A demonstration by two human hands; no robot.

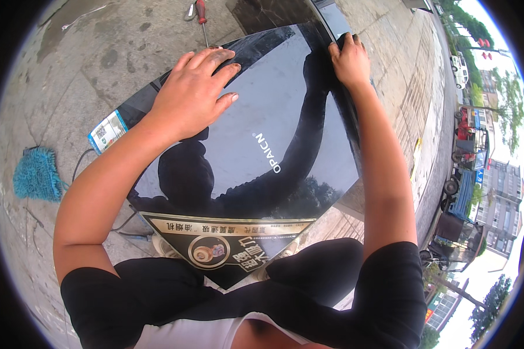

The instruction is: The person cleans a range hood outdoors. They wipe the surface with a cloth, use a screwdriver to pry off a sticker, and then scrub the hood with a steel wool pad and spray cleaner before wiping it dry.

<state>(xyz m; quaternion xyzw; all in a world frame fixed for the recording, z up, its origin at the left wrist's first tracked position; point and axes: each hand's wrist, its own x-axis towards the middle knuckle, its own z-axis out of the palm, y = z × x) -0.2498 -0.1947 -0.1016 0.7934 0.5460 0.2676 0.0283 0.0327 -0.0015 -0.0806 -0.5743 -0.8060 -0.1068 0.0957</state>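
Observation:
A black glossy range hood [262,113] with a glass face bearing the maker's name OPAICN lies tilted in front of me, one corner pointing at my knees. A gold and black sticker [227,224] with writing runs across its near corner. My left hand [196,87] rests palm down on the hood's far left edge, fingers apart. At the far right edge, my right hand [351,61] has its fingers curled over the rim; what lies under those fingertips is partly hidden. The glass reflects my head and arm.
A red-handled screwdriver [201,15] lies on the stone paving beside a grey-handled tool [190,12]. Brown marble-look panelling [266,15] stands beyond the hood. A blue chenille mitt [37,174] and a dark cable [79,162] lie left. Parked three-wheelers [463,192] line the road at right.

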